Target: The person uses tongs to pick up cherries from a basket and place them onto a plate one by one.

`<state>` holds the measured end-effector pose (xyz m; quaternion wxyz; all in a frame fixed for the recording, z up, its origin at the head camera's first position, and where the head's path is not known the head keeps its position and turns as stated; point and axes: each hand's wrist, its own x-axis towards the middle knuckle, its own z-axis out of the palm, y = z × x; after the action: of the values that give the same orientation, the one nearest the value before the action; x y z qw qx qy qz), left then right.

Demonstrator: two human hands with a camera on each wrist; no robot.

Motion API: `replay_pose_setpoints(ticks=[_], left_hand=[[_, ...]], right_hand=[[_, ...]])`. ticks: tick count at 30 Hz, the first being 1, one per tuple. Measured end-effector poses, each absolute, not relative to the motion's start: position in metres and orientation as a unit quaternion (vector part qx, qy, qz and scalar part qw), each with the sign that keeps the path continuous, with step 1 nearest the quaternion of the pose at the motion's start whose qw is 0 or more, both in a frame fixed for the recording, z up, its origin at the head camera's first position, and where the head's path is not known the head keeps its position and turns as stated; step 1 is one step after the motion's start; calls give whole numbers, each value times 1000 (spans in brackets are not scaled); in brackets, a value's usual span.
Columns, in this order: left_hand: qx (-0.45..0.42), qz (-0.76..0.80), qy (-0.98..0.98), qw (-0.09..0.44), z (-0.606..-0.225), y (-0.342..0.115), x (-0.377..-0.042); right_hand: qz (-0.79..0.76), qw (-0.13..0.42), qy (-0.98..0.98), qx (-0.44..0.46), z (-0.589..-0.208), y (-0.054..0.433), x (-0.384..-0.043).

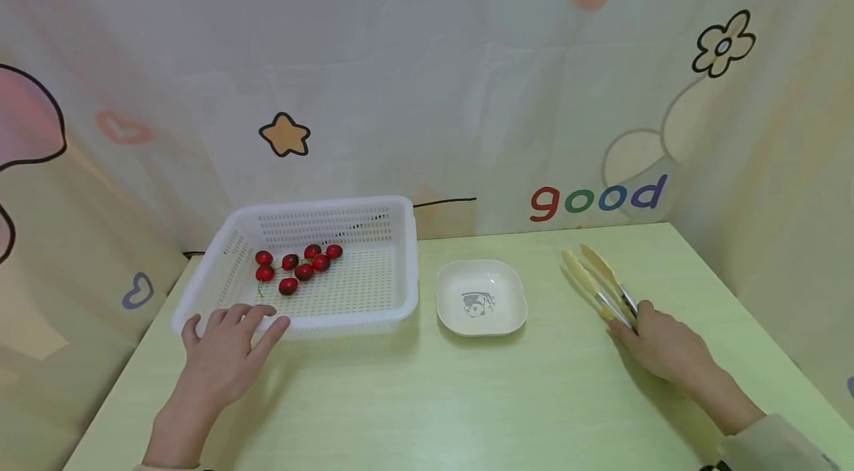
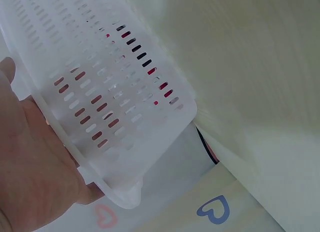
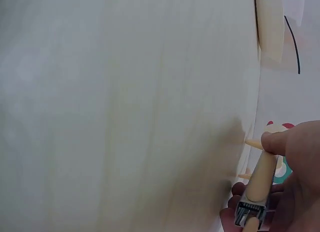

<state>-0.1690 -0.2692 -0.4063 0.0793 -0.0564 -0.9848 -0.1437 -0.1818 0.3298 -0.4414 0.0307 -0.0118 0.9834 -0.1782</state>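
Observation:
At the left, my left hand (image 1: 223,360) reaches over the near rim of a white plastic basket (image 1: 407,263), fingers spread and thumb by the rim. In the left wrist view, skin shows through the slots of the basket wall (image 2: 155,137). Several dark red cherries (image 1: 304,272) lie inside, some with green stems. On the right, my right hand (image 1: 670,348) grips a pair of tongs (image 1: 600,285) with yellowish tips and metal handles. The tips point away from me and stand slightly apart. In the right wrist view, the thumb lies along the tongs' handle (image 3: 260,184).
Between the basket and the tongs sits a small white square dish (image 1: 447,311) with a panda print. Everything stands on a pale green table (image 1: 427,404). A patterned curtain (image 1: 427,85) closes off the back and sides.

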Motion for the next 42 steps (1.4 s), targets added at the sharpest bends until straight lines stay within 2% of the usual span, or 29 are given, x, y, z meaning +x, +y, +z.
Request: replay_pose_setpoints(ticks=[8,26,42], left_hand=[[-58,-146,-984,83,-409,-270,-170],[-57,-149,-983,89,-408,-269,-169],[-53,-136,-984,101,-410,-268,-168]], right_hand=[[-189,20,982,-17,-442,330,-184],[-188,-85,976,-66,-432,315,-195],[-161,-115,973,-115,-420,297,-205]])
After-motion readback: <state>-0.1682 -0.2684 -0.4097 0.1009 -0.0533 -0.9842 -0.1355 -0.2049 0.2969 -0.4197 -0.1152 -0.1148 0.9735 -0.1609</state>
